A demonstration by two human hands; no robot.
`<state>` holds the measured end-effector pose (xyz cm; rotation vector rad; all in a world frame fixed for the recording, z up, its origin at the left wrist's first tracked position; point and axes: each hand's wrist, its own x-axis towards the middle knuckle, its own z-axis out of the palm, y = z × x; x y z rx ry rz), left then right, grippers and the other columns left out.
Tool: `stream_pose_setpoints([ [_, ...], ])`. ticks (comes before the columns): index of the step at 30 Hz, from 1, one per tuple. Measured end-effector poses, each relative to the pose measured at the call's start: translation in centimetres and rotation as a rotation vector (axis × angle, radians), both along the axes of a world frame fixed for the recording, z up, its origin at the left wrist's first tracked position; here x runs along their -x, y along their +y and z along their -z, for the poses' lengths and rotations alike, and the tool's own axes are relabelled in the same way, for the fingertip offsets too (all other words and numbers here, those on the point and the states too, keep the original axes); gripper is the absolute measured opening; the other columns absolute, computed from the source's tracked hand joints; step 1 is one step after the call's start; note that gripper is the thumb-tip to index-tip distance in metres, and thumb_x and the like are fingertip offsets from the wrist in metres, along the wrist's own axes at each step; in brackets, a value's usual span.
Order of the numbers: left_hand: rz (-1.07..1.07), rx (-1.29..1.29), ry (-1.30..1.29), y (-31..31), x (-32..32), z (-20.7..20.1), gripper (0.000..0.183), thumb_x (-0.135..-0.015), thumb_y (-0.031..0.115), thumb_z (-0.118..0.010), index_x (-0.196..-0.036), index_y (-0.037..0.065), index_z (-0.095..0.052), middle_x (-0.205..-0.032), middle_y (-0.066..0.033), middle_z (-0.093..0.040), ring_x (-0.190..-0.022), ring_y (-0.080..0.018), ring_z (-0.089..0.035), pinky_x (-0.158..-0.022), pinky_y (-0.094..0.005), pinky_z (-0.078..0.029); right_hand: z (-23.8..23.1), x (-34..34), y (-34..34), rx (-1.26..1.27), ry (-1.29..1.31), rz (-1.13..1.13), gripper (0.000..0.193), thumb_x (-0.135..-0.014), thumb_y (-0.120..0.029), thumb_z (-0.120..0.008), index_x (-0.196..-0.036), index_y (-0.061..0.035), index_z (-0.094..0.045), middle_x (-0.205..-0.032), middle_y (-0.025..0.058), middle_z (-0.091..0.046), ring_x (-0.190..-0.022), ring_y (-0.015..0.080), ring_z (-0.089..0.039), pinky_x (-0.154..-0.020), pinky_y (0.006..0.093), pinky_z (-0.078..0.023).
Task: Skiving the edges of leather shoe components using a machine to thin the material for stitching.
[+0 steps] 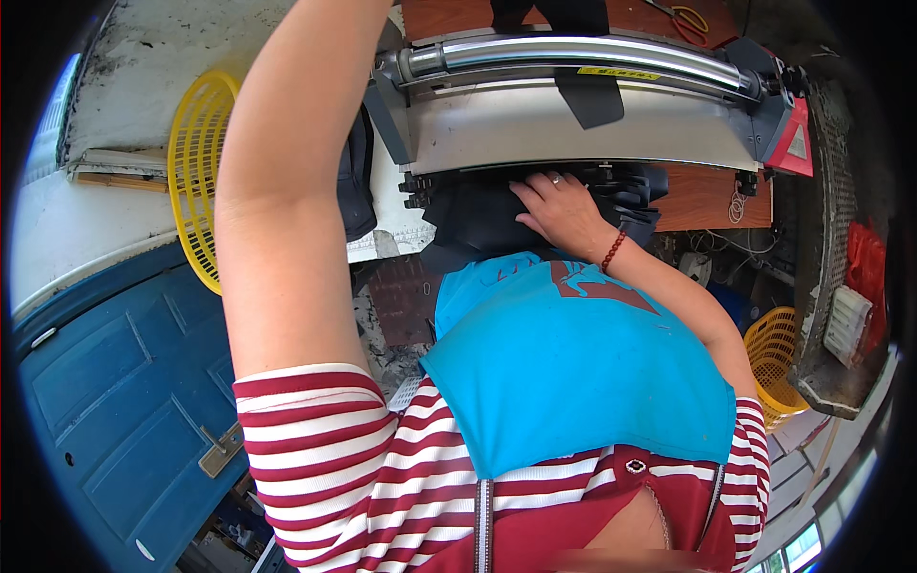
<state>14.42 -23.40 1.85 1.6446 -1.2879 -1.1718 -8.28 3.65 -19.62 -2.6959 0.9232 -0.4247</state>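
My right hand (562,212) lies on a pile of dark, thin sheet pieces (468,215) below the front edge of a roller machine (573,129). Its fingers are stretched out and slightly apart, pressed on the top piece and gripping nothing visible. A ring and a red bead bracelet (614,251) are on this hand and wrist. My left arm (287,191) reaches up past the machine's left end, and the hand is beyond the top edge of the picture. One dark piece (589,95) lies on the machine's pale metal plate, under the shiny roller (583,53).
Orange-handled scissors (690,24) lie behind the machine on a reddish-brown board. A yellow basket (199,181) stands at the left, another yellow basket (776,363) low at the right. Loose cables (737,205) hang by the board's right end. A blue door (124,382) is at lower left.
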Motion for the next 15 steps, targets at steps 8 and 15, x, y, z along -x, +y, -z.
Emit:
stream_pose_setpoints([
  [8, -0.052, 0.440, -0.172, 4.1, -0.9, -5.8, 0.062, -0.088, -0.007, -0.050, -0.148, 0.008, -0.047, -0.129, -0.0229, -0.059, -0.063, -0.0231, -0.055, -0.053, -0.0378, -0.051, 1.5, 1.0, 0.7, -0.227, 0.007, -0.139, 0.025, -0.086, -0.026, -0.078, -0.103, -0.0088, -0.070, -0.085, 0.0070, -0.065, -0.072, 0.0276, -0.066, -0.066, 0.0386, -0.053],
  [15, 0.199, 0.719, -0.700, 3.5, 0.1, 0.7, 0.038, -0.088, -0.008, -0.049, -0.111, 0.002, -0.077, -0.112, -0.0221, -0.074, -0.093, -0.0294, -0.072, -0.081, -0.0418, -0.055, -6.4, 3.8, -2.5, -0.691, -0.635, 0.411, 0.019, -0.097, -0.020, -0.071, -0.093, -0.0012, -0.073, -0.073, 0.0066, -0.067, -0.064, 0.0100, -0.059, -0.060, 0.0298, -0.048],
])
